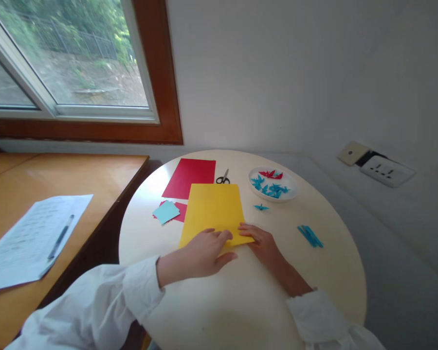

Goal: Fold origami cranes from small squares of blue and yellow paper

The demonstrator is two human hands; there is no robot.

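A yellow paper sheet (213,209) lies on the round cream table (248,296) in front of me. My left hand (200,253) rests on its near edge with the fingers curled over the paper and the thumb out toward the right. My right hand (261,240) lies flat at the sheet's near right corner, fingers stretched onto the paper. Both arms wear white sleeves.
Beyond the yellow sheet lie a red sheet (190,177), small light-blue square (166,212), black scissors (223,178) and a white plate (294,187) of several folded cranes. A loose blue crane (261,207) and blue strips (310,236) lie right. A wooden desk (76,175) with papers (29,238) and pen (60,237) stands left.
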